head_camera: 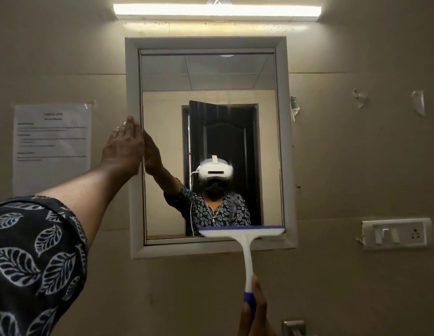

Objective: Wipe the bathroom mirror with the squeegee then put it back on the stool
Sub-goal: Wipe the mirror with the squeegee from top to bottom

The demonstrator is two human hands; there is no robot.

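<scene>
Leaf-print sleeve foremost, we hold the squeegee at the mirror's bottom edge.

Our left hand presses flat, fingers straight, on the white frame, probably steadying it. Our right hand grips the handle's blue end, blade on the glass at lower right, seemingly finishing a stroke. Beige wall, lit tube light above, taped notice left, switch plate right; we see no stool.
</scene>
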